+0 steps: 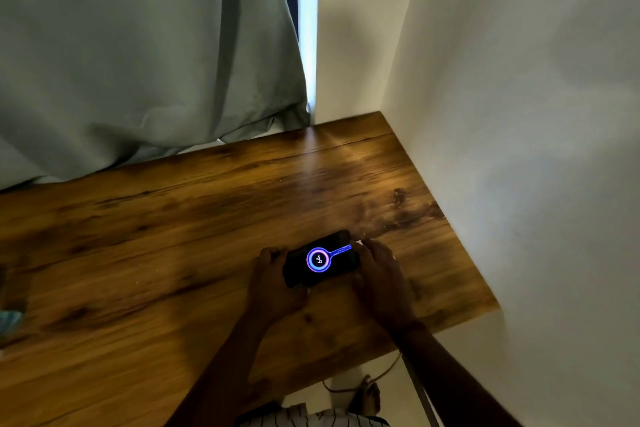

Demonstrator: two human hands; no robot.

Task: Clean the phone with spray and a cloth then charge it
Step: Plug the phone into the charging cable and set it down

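Note:
A black phone [320, 260] lies screen up on the wooden table [173, 236], near its right end. Its screen glows with a blue and purple ring and a bright line running to its right end, where a small white plug shows. My left hand [273, 282] grips the phone's left end with curled fingers. My right hand [379, 276] holds the right end, its fingers curled at the plug. The cable itself is hidden behind my right hand.
White walls [519, 114] close in the table on the right and at the back. A grey-green curtain [138, 62] hangs over the table's far left edge. Something teal [8, 321] shows at the left border. A cable [384, 374] runs on the floor below.

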